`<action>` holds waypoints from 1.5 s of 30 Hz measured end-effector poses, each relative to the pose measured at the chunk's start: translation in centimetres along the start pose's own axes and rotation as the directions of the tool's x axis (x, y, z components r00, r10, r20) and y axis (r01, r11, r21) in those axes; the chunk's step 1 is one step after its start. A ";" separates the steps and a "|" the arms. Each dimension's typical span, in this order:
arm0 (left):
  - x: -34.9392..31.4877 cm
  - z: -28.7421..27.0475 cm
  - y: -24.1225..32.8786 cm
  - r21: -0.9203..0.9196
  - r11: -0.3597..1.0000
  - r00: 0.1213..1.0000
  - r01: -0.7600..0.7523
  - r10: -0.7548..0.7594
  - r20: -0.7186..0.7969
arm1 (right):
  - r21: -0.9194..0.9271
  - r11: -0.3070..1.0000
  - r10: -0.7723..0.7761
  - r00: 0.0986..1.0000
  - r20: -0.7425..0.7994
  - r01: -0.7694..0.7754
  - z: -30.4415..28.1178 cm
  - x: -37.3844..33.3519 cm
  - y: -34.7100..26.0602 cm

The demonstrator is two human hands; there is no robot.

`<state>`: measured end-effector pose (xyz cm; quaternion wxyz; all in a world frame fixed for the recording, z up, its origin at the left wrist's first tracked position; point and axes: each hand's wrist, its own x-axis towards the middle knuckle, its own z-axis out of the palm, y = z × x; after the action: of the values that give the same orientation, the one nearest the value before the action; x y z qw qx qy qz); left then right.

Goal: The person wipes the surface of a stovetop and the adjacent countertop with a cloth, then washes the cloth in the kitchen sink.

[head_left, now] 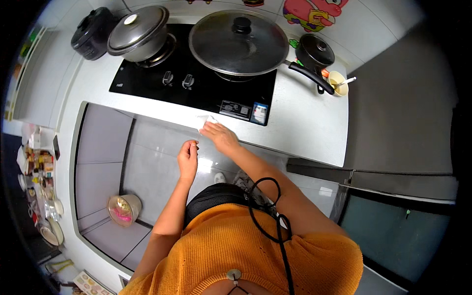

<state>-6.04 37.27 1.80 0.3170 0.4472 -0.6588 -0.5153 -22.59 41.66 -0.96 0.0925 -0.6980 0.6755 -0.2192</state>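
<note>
At the front edge of the white counter (pixel 307 115), just below the gas stove (pixel 196 98), my right hand (pixel 221 137) presses a white tissue (pixel 206 121) flat under its fingers. My left hand (pixel 188 158) hangs in front of the counter edge, curled into a loose fist with nothing visible in it. It touches neither the tissue nor the counter. On the stove's right burner stands a large wok (pixel 299 71) under a domed lid (pixel 221 46), its black handle pointing right. A lidded grey pot (pixel 140 39) sits on the left burner.
Right of the stove are a small black lidded pot (pixel 314 51) and a yellow cup (pixel 339 88) with a spoon. A black cooker (pixel 93 37) stands at the far left. Below, a waste bin (pixel 124 210) is on the floor. The left counter holds several jars and dishes.
</note>
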 end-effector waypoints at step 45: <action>7.1 28.1 8.2 0.122 0.984 0.871 -0.128 0.052 0.488 | 0.201 0.672 0.708 0.540 -0.456 -0.712 -18.4 -23.0 31.9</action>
<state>-35.71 42.49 1.89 0.1316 0.2957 -0.7741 -0.5441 -59.12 65.06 -2.43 -0.0071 -0.2829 0.8998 -0.3320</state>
